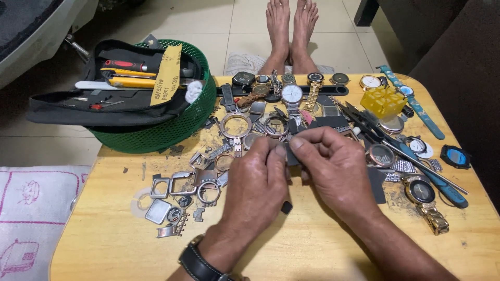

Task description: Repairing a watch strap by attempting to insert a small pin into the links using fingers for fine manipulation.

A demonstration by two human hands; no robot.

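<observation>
Over the table (291,244), both hands, left (256,184) and right (336,169), grip pinching a small dark piece (291,154), watch cases (182,184) at nine o'clock.

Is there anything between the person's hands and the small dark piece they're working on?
Nothing visible. The fingers of the left hand and right hand already pinch the small dark piece directly, above the wooden table. The watch cases lie off to the left.

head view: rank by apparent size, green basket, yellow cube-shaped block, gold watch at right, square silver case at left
1. green basket
2. yellow cube-shaped block
3. gold watch with its band
4. square silver case
Ranks 2 and 3 look close; order unsure.
</observation>
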